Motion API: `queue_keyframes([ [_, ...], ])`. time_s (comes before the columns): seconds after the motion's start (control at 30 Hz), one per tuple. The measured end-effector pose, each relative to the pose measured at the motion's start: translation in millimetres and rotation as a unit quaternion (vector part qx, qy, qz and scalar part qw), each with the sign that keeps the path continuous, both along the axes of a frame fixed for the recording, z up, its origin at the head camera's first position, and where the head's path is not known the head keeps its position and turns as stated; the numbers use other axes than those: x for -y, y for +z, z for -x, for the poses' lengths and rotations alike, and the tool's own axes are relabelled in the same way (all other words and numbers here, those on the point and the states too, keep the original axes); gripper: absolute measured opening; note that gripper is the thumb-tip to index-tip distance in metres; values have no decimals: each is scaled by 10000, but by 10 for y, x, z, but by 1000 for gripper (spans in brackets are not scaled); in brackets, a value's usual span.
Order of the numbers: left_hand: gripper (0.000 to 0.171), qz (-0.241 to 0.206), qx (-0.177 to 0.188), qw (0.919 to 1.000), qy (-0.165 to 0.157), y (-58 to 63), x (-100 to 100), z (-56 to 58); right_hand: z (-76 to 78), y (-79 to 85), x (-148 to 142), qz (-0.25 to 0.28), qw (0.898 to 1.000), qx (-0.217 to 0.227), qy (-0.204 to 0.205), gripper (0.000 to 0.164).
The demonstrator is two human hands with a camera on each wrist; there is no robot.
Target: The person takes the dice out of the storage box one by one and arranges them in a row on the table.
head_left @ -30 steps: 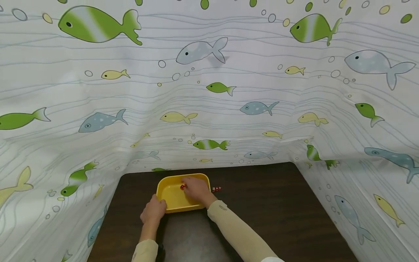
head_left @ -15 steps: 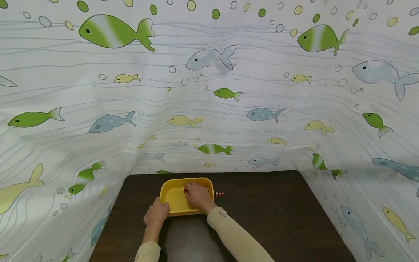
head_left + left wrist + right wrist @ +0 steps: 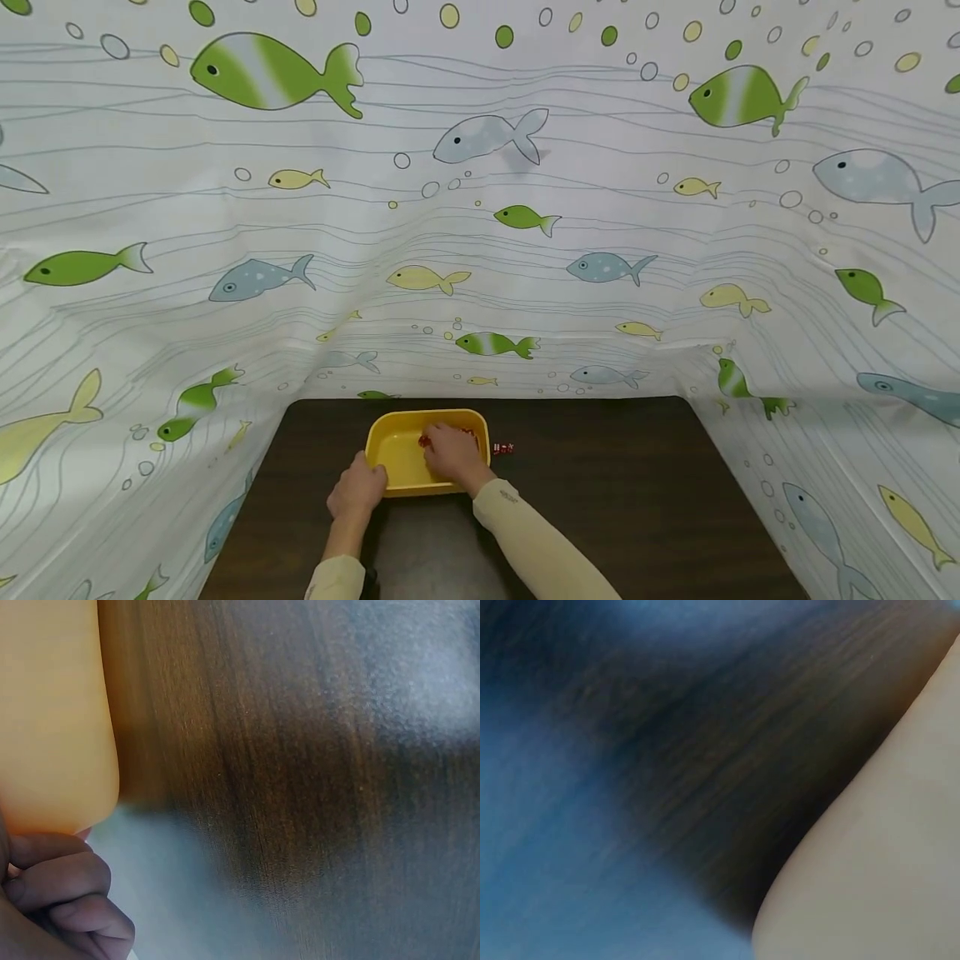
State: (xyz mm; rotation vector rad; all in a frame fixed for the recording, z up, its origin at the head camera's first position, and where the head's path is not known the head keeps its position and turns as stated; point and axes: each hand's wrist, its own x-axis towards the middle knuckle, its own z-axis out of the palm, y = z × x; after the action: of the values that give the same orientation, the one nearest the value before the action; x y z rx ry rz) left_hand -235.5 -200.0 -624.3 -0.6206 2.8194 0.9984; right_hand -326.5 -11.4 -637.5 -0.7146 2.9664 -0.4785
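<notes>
A yellow plastic tray [image 3: 390,483] sits on the dark wooden table, towards its far left. My left hand [image 3: 357,485] grips the tray's near left corner; its curled fingers [image 3: 64,881] show beside the tray wall in the left wrist view. Inside the tray's right half is my right hand [image 3: 453,454], reaching over the near rim with bent fingers. A small shiny red piece [image 3: 424,441] shows at its fingertips. More red pieces [image 3: 470,432] peek out behind the hand, mostly hidden by it.
Small red-and-white pieces [image 3: 503,448] lie on the table just right of the tray. A grey patch [image 3: 442,542] covers the near middle of the dark table [image 3: 637,492]. White cloth with printed fish [image 3: 517,292] surrounds the table at the back and sides.
The head view has shifted slightly. My right hand has drawn a little nearer inside the tray, and red pieces now show behind it. The left hand keeps its grip.
</notes>
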Motion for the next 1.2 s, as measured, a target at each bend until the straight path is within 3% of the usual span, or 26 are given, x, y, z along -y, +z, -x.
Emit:
queue_keyframes([
  [0.37,60,30,87,9999,82,13,42,-12,-32,30,146,345,9983,457,-119,33],
  [0.73,58,-29,61,10000,69,11,-22,16,-34,15,183,259,9991,325,-7,16],
  [1.2,52,91,-49,9997,202,-28,-14,23,-51,89,187,385,9980,481,103,23],
])
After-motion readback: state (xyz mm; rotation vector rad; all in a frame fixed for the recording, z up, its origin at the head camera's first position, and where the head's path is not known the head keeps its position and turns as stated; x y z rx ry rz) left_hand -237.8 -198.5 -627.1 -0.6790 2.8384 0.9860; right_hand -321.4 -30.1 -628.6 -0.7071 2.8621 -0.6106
